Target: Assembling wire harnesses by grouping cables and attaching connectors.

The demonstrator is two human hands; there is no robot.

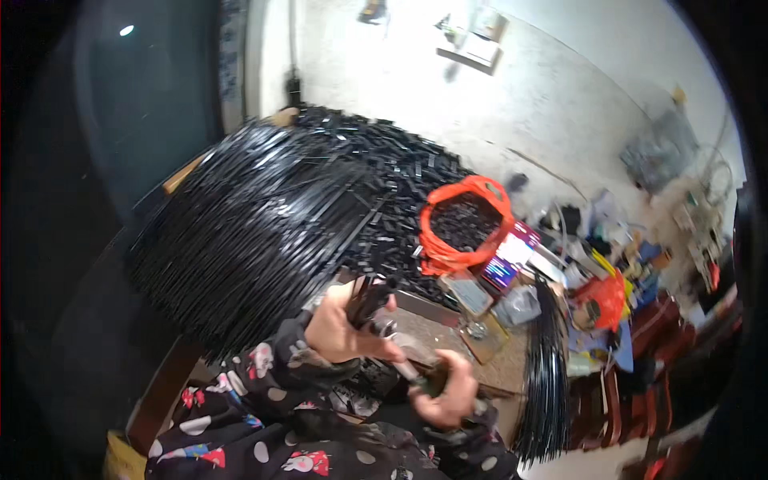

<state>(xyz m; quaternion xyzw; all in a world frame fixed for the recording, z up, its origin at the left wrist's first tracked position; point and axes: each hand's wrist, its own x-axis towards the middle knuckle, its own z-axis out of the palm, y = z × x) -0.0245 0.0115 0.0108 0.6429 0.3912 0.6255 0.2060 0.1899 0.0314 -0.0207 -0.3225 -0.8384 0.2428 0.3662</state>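
Note:
My left hand [334, 326] is curled around several small black pieces [370, 299], held up in front of my body. Lower and to its right, my right hand [450, 394] has thumb and fingers bent around a small object with a pale and a dark part [410, 373]. Blur hides what kind of object it is. A gap separates the two hands. Beyond them lies a broad heap of long, thin black strips [264, 216], its near end close to my left forearm. Loose short black pieces [384, 160] are heaped along its far and right sides.
An orange-red bag [426, 232] with rolled rim holds more small black pieces. Beside it are a lit phone [501, 272] and a clear box [468, 294]. A bundle of black strips [544, 384] hangs over the table's right edge. Clutter and a red bag [610, 300] stand further right.

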